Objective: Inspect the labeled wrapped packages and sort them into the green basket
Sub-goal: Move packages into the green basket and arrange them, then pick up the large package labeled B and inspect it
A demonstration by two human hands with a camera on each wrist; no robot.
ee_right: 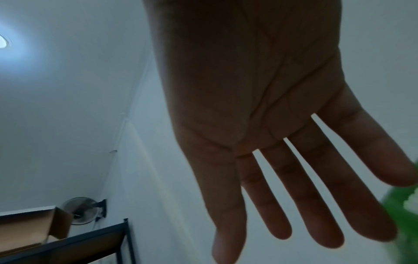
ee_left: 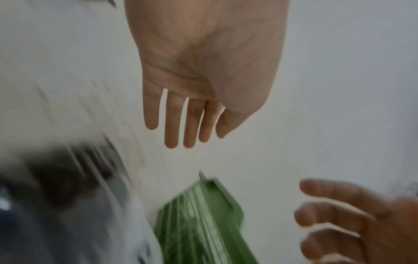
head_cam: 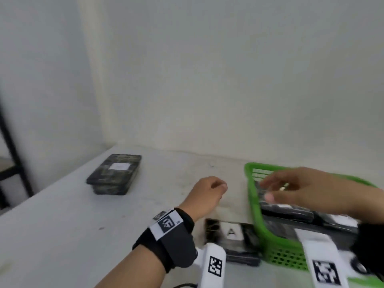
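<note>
A green basket [head_cam: 252, 196] stands on the white table at the right, with several dark wrapped packages [head_cam: 286, 210] inside. My right hand [head_cam: 276, 190] hovers over it with fingers spread and holds nothing; the right wrist view shows its bare palm [ee_right: 282, 178]. A package labeled "A" [head_cam: 230, 235] lies on the table against the basket's left side. My left hand [head_cam: 209, 191] hangs above the table left of the basket, and in the left wrist view its fingers [ee_left: 181, 125] are straight and empty. A stack of labeled packages [head_cam: 114, 175] sits at the far left.
The wall runs right behind the table. A black metal frame [head_cam: 10, 142] stands past the table's left edge. The right wrist view shows a black shelf [ee_right: 68, 244], a cardboard box [ee_right: 34, 226] and a fan [ee_right: 79, 210].
</note>
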